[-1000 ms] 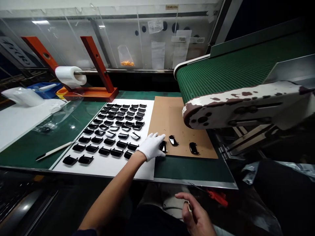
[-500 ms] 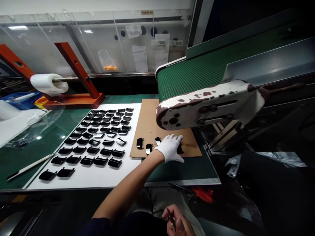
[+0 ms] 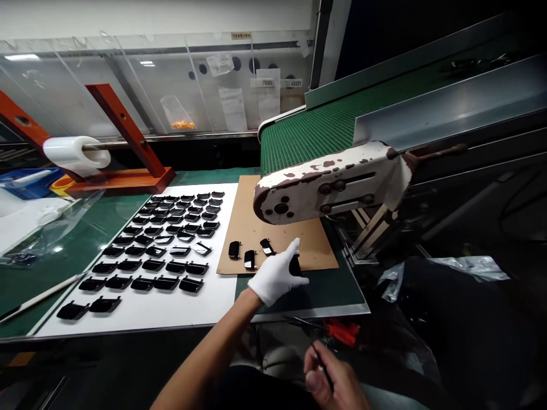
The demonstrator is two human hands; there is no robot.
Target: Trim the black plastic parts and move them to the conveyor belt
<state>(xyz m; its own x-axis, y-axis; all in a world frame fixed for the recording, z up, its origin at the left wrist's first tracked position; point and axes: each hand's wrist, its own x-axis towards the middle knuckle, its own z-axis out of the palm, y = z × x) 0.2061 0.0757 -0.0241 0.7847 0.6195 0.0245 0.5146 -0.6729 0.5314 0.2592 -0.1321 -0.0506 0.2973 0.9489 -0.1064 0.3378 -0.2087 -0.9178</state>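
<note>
My left hand (image 3: 276,276), in a white glove, is at the cardboard's front edge with its thumb and fingers round a small glossy black plastic part (image 3: 294,266). The glove hides some of that part. Three similar black pieces, one of them a tilted part (image 3: 267,246), lie on the brown cardboard sheet (image 3: 243,216) to the left of and behind the glove. Low in the view, my bare right hand (image 3: 331,373) is closed round a thin dark tool (image 3: 321,364) whose kind I cannot make out.
Rows of black parts cover a white sheet (image 3: 217,302) on the left. A green conveyor (image 3: 307,136) with a chipped white end bracket (image 3: 299,193) overhangs the cardboard. Beyond the rows stands an orange stand (image 3: 123,179) with a film roll (image 3: 77,152). Red-handled pliers (image 3: 342,330) lie below the table edge.
My left hand has gone from spread over a black part to closing round it, drawing it slightly nearer me. My right hand has risen a little with the tool. The view has shifted right.
</note>
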